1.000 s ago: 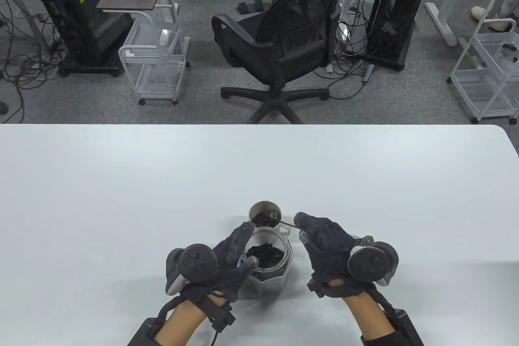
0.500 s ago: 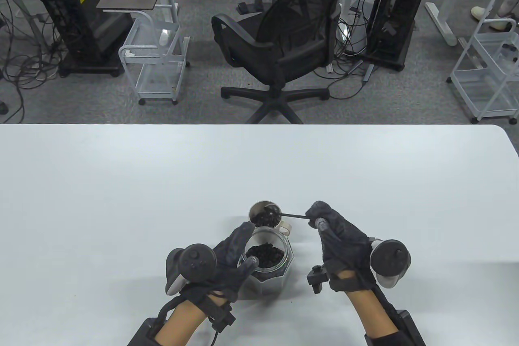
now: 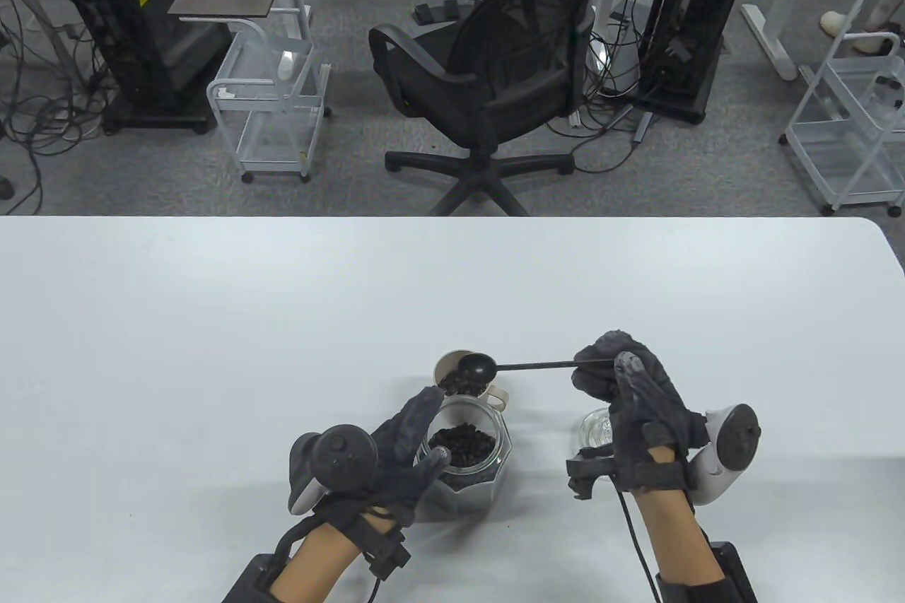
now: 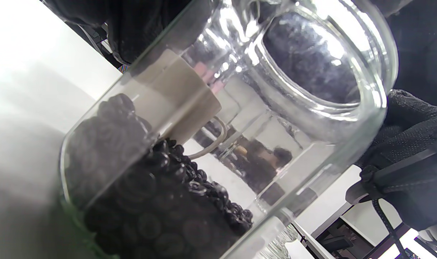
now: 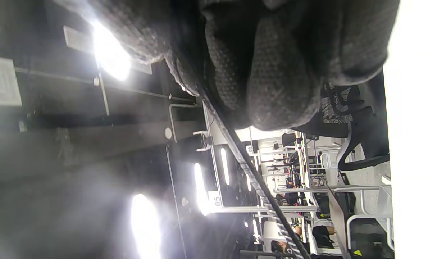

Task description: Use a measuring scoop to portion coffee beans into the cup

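One scoop (image 3: 475, 367) pinched by the right hand (image 3: 629, 384) over one cup (image 3: 452, 377); left hand (image 3: 396, 447) grips one jar (image 3: 488, 469).

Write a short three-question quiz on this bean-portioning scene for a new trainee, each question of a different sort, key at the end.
1. True or false: the left hand grips the glass jar of coffee beans.
2. Multiple choice: the bowl of the scoop is
A) down inside the jar
B) over the cup
C) lying on the table
3. Fill in: the right hand pinches the scoop by the end of its ____.

Key
1. True: its fingers curl round the jar's side.
2. B: the bowl sits above the cup's mouth, and the cup already holds beans.
3. Handle: the thin black handle runs from the bowl to the fingers.
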